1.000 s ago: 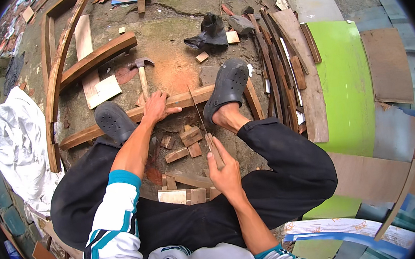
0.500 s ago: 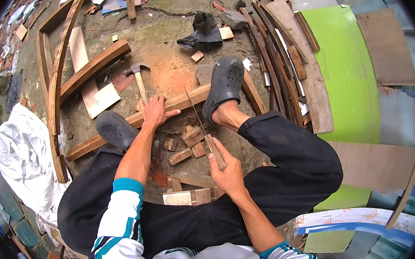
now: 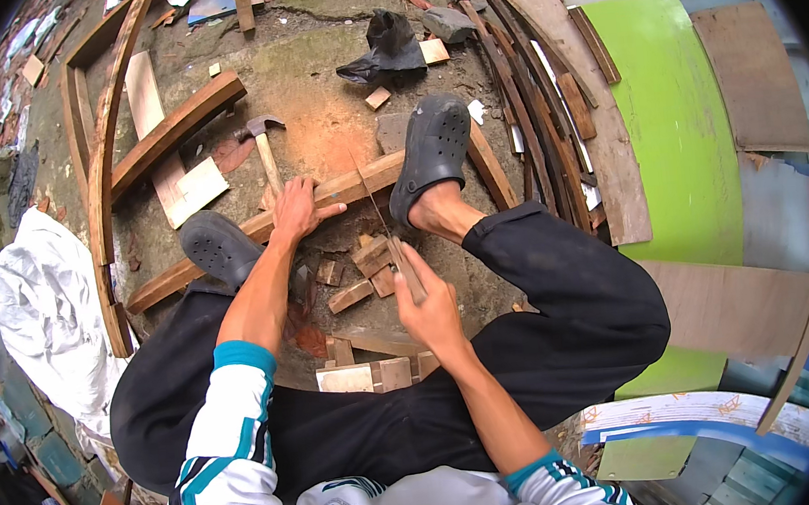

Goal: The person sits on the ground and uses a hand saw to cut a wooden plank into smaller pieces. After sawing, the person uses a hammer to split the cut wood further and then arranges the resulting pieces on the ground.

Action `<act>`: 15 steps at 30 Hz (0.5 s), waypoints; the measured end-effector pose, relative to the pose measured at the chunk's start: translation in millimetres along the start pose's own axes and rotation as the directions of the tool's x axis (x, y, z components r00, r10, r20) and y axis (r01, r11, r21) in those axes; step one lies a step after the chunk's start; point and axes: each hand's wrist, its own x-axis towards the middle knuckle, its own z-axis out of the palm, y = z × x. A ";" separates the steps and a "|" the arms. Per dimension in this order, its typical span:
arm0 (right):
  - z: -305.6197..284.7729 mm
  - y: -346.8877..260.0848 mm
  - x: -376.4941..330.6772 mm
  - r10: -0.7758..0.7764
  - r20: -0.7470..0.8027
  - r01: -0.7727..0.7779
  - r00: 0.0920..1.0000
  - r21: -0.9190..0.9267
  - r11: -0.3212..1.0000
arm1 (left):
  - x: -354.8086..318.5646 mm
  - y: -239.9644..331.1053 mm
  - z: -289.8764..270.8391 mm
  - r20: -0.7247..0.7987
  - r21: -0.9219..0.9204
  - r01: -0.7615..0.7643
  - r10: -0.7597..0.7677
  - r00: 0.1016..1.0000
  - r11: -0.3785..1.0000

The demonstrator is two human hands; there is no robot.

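Note:
A long wooden beam (image 3: 201, 263) lies slantwise on the ground under my two feet in dark clogs. My left hand (image 3: 295, 210) grips it from above, with the thumb stretched along its near side. In my right hand (image 3: 432, 316) is a handsaw (image 3: 411, 276), held by its wooden handle. Its thin blade crosses the beam between my left hand and my right clog (image 3: 432, 157); how deep the cut goes I cannot tell. Just beyond my left hand lies a claw hammer (image 3: 267, 159), its handle toward the beam. Small wood offcuts (image 3: 351, 297) sit below the blade.
Curved wooden frame pieces (image 3: 103, 174) stand at the left by a white cloth sack (image 3: 48, 316). Dark wood strips (image 3: 531, 104) and a green panel (image 3: 674, 119) lie on the right. Beyond the beam is a crumpled black plastic bag (image 3: 386, 45).
My right hand has pushed the saw forward, away from my body and slightly left. My left hand keeps its place on the beam. The whole view has shifted a little.

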 end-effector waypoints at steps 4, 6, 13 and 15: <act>37.9 29.5 92.6 -0.032 -0.107 0.029 0.994 -0.026 0.999 | 7.0 12.6 -1.9 0.015 0.001 -0.048 0.048 0.999 0.999; 30.2 8.6 77.0 0.028 -0.038 -0.030 0.999 -0.058 0.998 | 4.0 6.7 -3.2 0.012 0.010 -0.035 0.035 0.999 0.999; -23.0 -10.1 -38.1 -0.027 -0.034 0.028 0.999 0.008 1.000 | 4.5 1.3 -11.3 -0.016 0.049 -0.002 0.003 1.000 0.999; -17.7 6.6 -10.8 -0.055 -0.056 0.056 0.997 0.011 0.998 | 5.8 2.0 -4.4 -0.026 0.058 -0.018 0.019 0.999 0.998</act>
